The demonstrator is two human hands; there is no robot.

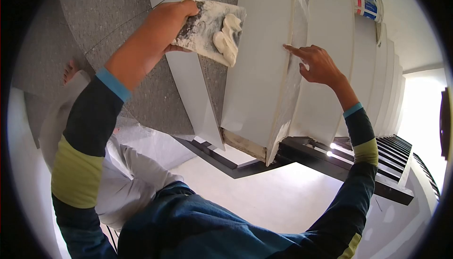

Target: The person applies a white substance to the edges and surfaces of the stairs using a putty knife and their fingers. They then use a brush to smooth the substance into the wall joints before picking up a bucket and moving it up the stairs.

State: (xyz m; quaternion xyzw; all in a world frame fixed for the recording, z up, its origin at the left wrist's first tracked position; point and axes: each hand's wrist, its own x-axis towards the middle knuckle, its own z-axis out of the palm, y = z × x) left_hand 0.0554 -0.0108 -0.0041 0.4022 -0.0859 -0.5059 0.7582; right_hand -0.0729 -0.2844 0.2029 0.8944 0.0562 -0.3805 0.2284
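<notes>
My left hand (pixel 172 23) grips a flat, putty-smeared board (pixel 204 34) by its left side, thumb on top and fingers underneath. A thick cream-coloured dollop of putty (pixel 227 40) lies near the board's right edge. My right hand (pixel 320 64) reaches to the white stair step, index finger stretched out and the thumb apart. Its fingertip touches, or nearly touches, the seam along the step's edge strip (pixel 298 32). The other fingers curl in, and no tool shows in them. Whitish smears run along the strip.
White stair steps (pixel 330 18) continue to the right. A paint bucket (pixel 369 5) with a blue, white and red label stands on a further step. A black railing (pixel 325 152) runs along the stairs' near side. Speckled grey treads (pixel 108 8) are at left, near a bare foot (pixel 71 71).
</notes>
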